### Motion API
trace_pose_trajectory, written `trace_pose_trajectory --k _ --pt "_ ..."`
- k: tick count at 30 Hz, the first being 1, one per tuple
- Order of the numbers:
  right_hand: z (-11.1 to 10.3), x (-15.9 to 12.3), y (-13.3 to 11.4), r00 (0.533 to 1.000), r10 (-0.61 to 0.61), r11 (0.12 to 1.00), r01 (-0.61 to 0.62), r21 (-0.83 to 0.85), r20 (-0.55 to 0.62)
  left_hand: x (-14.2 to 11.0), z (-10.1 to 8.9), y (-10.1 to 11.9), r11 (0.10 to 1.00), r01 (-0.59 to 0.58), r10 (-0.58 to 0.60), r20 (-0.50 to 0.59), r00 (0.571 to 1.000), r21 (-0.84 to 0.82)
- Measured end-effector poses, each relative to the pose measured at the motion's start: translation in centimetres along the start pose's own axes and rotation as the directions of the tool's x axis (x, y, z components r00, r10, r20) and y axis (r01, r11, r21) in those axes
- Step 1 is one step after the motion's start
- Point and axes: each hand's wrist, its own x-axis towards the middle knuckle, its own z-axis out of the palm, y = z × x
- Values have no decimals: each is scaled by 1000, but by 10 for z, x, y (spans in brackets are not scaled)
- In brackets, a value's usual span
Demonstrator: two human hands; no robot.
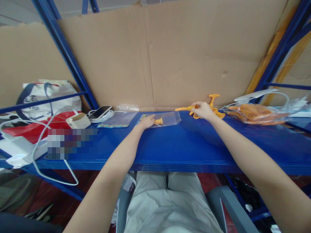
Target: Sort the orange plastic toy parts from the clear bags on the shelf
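A clear plastic bag with a colourful printed end lies flat on the blue shelf. My left hand rests over its printed part, fingers closed around the left end of a yellow plastic piece with a flared tip. Whether that piece is inside the bag or on top, I cannot tell. Further right, my right hand pinches a yellow-orange plastic piece, whose thin end points left. Several similar plastic parts lie around and behind the fingers, partly hidden by the hand.
A bag full of orange parts sits at the right. To the left are another flat clear bag, a phone on a coiled white cable, a white charger and a cloth bag. Cardboard stands behind, between blue posts.
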Motion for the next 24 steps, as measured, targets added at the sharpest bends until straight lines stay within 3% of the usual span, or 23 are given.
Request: trace_pose_trajectory --k 8,14,17,21,24 --pt "7 -9 -3 947 -150 980 105 167 284 9 8 -12 992 -71 64 -72 995 -100" --pt "5 -12 -10 906 -140 986 92 136 399 12 9 -14 988 -59 49 -71 996 -146" --pt "-2 -10 -11 920 -143 989 150 8 366 11 9 -14 988 -44 35 -63 997 -148" --pt "-10 -10 -14 968 -131 959 178 -220 213 11 9 -14 985 -64 52 -78 996 -159" --pt "-11 -11 -14 970 -125 950 178 -257 211 12 10 -15 986 -44 32 -73 997 -163"
